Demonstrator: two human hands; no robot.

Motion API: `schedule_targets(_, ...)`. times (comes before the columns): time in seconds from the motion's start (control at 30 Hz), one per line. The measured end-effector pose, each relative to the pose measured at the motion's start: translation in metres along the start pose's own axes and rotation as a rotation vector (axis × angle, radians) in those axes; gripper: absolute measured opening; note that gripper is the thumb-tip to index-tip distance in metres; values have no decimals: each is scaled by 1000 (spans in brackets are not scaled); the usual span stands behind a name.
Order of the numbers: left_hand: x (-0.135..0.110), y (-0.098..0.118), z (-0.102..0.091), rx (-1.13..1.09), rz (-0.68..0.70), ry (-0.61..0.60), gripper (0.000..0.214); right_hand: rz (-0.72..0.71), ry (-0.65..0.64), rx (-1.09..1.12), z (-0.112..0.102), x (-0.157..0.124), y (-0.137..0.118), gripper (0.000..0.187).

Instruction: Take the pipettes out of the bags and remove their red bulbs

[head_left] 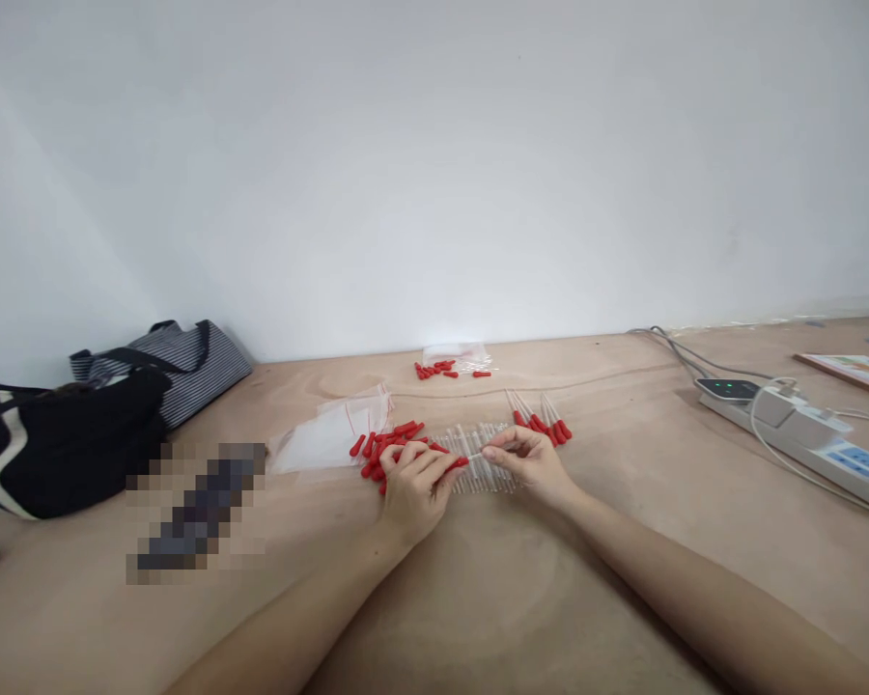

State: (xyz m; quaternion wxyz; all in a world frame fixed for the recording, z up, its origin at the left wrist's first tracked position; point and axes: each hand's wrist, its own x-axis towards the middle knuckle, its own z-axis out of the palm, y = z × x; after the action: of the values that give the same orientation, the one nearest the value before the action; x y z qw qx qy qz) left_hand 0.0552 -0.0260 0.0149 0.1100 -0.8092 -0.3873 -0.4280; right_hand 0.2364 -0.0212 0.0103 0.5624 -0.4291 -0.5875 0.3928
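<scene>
My left hand (pixel 414 487) pinches a red rubber bulb (pixel 459 463) over the table. From the other side, the fingertips of my right hand (pixel 528 461) are closed on a thin clear dropper tube (pixel 476 456), whose end meets the bulb; how far it sits inside I cannot tell. Below both hands lies a row of loose clear tubes (pixel 489 480). A pile of red bulbs (pixel 372 471) is partly hidden behind my left hand. Beyond my right hand rest several droppers (pixel 556 425), tubes with red bulbs on them.
Clear zip bags (pixel 325 439) lie left of the bulbs. Farther back are more red bulbs (pixel 434 369) by another plastic bag (pixel 456 354). Bags (pixel 65 444) stand at the left, near a blurred dark object (pixel 203 507). A power strip (pixel 803 439) with cables is at right.
</scene>
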Motion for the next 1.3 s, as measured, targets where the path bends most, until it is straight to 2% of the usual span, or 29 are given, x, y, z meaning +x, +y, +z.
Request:
schedule_targets(0.1, -1, -5, -2, 37, 24, 34, 10, -331, 115, -417, -16, -1, -3, 19)
schedule_targets(0.2, -2, -6, -2, 48, 55, 30, 9, -685, 70, -822, -19, -6, -1, 10)
schedule_targets(0.27, -3, -3, 0, 41, 76, 14, 10, -831, 11, -966, -13, -11, 3, 13)
schedule_targets(0.37, -5, -1, 1, 27, 109, -6, 11, -926, 2, -1054, -1, -15, 10, 21)
schedule_targets(0.5, -5, -1, 0, 55, 144, -27, 10, -919, 19, -1131, 5, -17, 17, 22)
schedule_targets(0.83, -5, -2, -5, 154, 231, -71, 22, -932, -89, -1194, 3, -18, 17, 20)
schedule_targets(1.07, -7, -1, -5, 186, 261, -30, 20, -797, -228, -1141, -1, -15, 7, 15)
schedule_targets(1.3, -8, 2, -9, 212, 359, 18, 26, -652, -387, -932, -10, -10, -11, 19)
